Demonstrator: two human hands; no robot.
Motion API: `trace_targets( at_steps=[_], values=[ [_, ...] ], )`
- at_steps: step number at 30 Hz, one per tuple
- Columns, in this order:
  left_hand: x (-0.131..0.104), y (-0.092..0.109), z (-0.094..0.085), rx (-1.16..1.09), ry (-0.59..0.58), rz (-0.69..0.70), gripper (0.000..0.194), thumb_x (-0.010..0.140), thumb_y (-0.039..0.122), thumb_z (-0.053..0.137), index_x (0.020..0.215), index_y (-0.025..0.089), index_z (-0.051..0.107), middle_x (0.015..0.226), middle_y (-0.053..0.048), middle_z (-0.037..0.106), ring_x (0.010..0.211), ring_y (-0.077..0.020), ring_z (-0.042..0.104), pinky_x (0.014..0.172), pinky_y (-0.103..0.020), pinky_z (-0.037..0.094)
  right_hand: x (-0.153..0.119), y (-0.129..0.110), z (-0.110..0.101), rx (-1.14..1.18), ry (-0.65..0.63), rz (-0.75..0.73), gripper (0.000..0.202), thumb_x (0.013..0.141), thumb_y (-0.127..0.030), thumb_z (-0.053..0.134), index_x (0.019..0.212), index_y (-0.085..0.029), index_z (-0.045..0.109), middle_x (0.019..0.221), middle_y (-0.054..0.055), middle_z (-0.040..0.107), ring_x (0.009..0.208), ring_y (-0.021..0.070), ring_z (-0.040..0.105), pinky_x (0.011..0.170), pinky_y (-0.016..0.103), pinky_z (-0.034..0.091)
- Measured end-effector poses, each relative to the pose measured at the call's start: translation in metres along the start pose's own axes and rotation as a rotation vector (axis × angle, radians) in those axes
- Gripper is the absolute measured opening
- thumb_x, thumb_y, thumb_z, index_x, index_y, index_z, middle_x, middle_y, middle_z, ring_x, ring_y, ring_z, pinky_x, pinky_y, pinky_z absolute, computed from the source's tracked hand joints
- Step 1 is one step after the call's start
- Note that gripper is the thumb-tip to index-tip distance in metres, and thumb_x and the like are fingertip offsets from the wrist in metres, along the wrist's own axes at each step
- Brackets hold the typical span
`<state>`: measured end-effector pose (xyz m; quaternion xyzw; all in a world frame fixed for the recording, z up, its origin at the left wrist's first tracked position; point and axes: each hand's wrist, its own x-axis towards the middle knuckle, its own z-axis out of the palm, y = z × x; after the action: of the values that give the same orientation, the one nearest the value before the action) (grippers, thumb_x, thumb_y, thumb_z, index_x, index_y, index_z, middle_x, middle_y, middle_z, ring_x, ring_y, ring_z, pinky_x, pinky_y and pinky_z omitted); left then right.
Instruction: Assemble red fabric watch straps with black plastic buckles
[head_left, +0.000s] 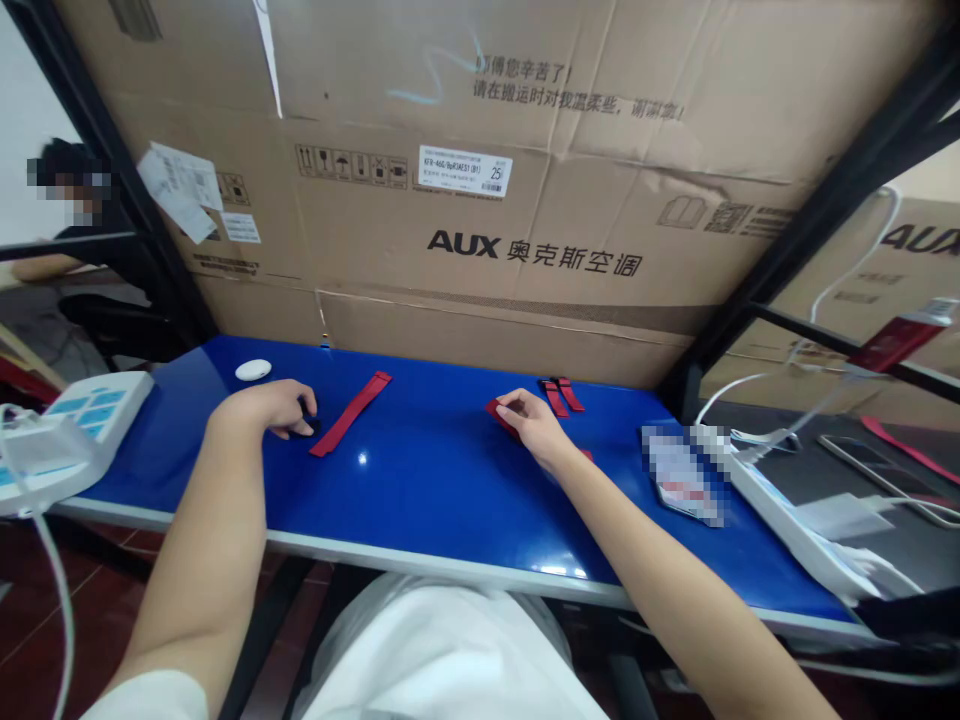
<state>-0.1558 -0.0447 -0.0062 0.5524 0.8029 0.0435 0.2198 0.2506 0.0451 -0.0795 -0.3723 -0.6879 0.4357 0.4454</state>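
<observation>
At the left of the blue table, my left hand (285, 408) has its fingers curled down on a small black piece (310, 427), whose kind I cannot make out. Just right of it a long red fabric strip (351, 414) lies slanted on the tabletop. My right hand (531, 424) pinches another red fabric strip (499, 412), partly covered by the fingers. Beyond that hand lie two short red straps (562, 395) with black at their far ends. A bit of red fabric (586, 455) shows from behind my right forearm.
A white oval object (253, 370) lies at the back left, near a white power strip (112, 425). A phone (682, 475) and another power strip (780, 510) with cables are on the right. Large cardboard (480, 310) walls off the back. A person (75, 200) sits beyond the left frame.
</observation>
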Motion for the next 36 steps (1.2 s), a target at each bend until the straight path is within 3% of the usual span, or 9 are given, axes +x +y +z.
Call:
trace_targets(
  at_steps=[2,4,15,22,26,30,32,36],
  values=[
    [-0.001,0.007,0.003,-0.020,-0.103,-0.020,0.029,0.058,0.020,0.077,0.084,0.018,0.065,0.077,-0.005,0.073,0.065,-0.0203,0.070,0.058,-0.024,0.052,0.000,0.000,-0.001,0.047,0.016,0.030,0.028,0.075,-0.044,0.067,0.085,-0.022,0.053,0.091,0.005,0.068,0.090,0.0218,0.063,0.082,0.036,0.048],
    [-0.001,0.014,0.004,-0.004,-0.131,-0.009,0.022,0.058,0.020,0.076,0.077,0.017,0.064,0.075,-0.005,0.073,0.068,-0.0210,0.070,0.060,-0.024,0.051,0.000,-0.002,0.000,0.130,0.005,0.059,0.030,0.074,-0.045,0.069,0.084,-0.023,0.052,0.088,0.005,0.069,0.089,0.0232,0.066,0.080,0.037,0.049],
    [0.002,0.017,0.009,0.072,-0.053,-0.049,0.023,0.057,0.019,0.074,0.077,0.020,0.062,0.067,-0.002,0.071,0.070,-0.0221,0.068,0.060,-0.026,0.046,-0.004,-0.010,0.003,0.238,-0.065,0.095,0.034,0.070,-0.043,0.074,0.082,-0.022,0.051,0.079,0.003,0.070,0.082,0.0219,0.070,0.084,0.038,0.050],
    [-0.001,0.033,0.014,0.219,0.101,0.040,0.015,0.058,0.021,0.075,0.068,0.018,0.064,0.072,-0.005,0.070,0.071,-0.0216,0.066,0.061,-0.025,0.044,-0.004,-0.013,0.006,0.197,-0.095,0.053,0.033,0.073,-0.042,0.072,0.082,-0.021,0.049,0.076,0.002,0.068,0.075,0.0191,0.068,0.077,0.036,0.052],
    [0.004,0.064,0.019,-0.094,0.206,0.208,0.015,0.066,0.021,0.072,0.077,0.018,0.062,0.071,-0.003,0.068,0.059,-0.0166,0.063,0.056,-0.024,0.046,0.004,-0.021,0.006,0.096,-0.181,0.034,0.027,0.074,-0.039,0.070,0.082,-0.021,0.051,0.075,0.003,0.068,0.068,0.0165,0.064,0.062,0.029,0.050],
    [0.011,0.120,0.034,-0.647,0.060,0.514,0.018,0.068,0.022,0.077,0.078,0.014,0.064,0.068,-0.003,0.066,0.063,-0.0166,0.064,0.063,-0.030,0.054,0.020,-0.036,0.003,-0.044,-0.313,0.071,0.019,0.072,-0.032,0.070,0.082,-0.019,0.061,0.073,0.004,0.068,0.063,0.0154,0.060,0.055,0.026,0.045],
    [0.015,0.146,0.047,-0.837,-0.051,0.613,0.020,0.068,0.019,0.078,0.083,0.012,0.066,0.072,-0.005,0.066,0.070,-0.0176,0.066,0.069,-0.035,0.057,0.027,-0.041,0.005,-0.094,-0.299,0.080,0.016,0.071,-0.029,0.069,0.080,-0.018,0.065,0.072,0.004,0.068,0.062,0.0149,0.059,0.055,0.025,0.043],
    [0.021,0.180,0.078,-1.125,-0.144,0.587,0.021,0.071,0.011,0.077,0.090,0.011,0.067,0.079,-0.006,0.068,0.075,-0.0151,0.066,0.079,-0.038,0.056,0.034,-0.035,0.014,-0.088,-0.146,0.036,0.010,0.070,-0.024,0.065,0.076,-0.016,0.064,0.070,0.003,0.067,0.066,0.0158,0.060,0.062,0.027,0.043]
  ],
)
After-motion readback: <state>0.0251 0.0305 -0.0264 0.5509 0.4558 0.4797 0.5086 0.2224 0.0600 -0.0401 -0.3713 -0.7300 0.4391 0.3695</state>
